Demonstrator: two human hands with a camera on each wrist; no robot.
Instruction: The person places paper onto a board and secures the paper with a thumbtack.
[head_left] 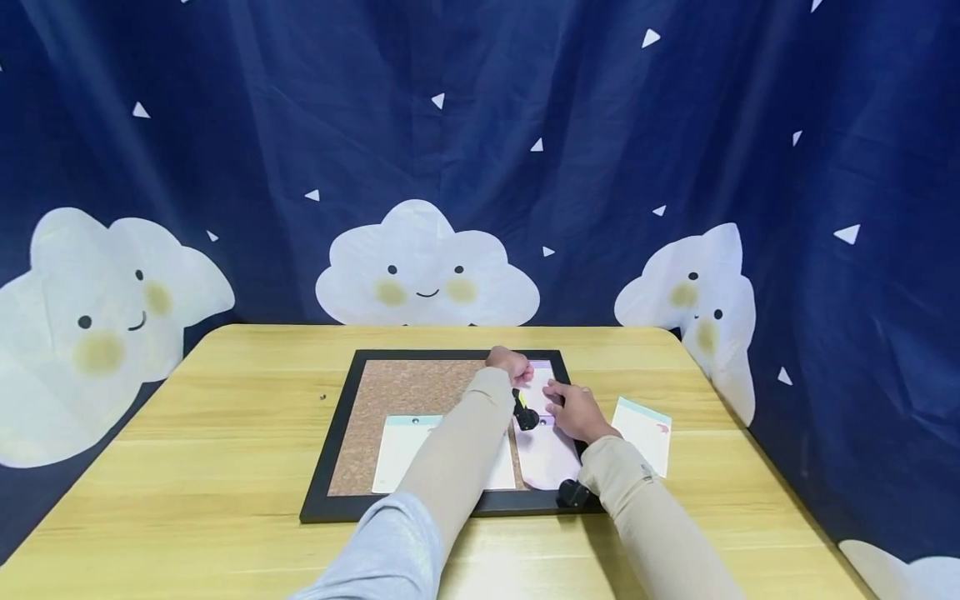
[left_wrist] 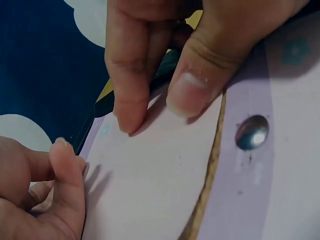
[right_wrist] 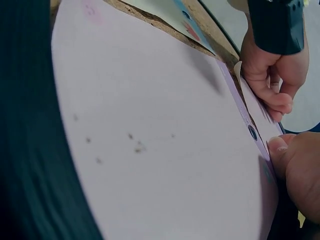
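Observation:
A cork board in a black frame lies on the table. My left hand is at the far end of a pale purple paper card, its fingers curled and their tips close together by the card's edge. I cannot tell whether they pinch something. My right hand rests thumb and fingertips on the same card. One edge of that card curls up slightly off the cork. Nearer me lies a second purple card, with a shiny round thumbtack in its darker top strip.
White paper with a teal top strip is tacked on the board's near part, partly covered by my left arm. Another teal-topped card lies loose to the right of the frame. A tiny dark object sits left of the board. A blue cloud-patterned curtain hangs behind.

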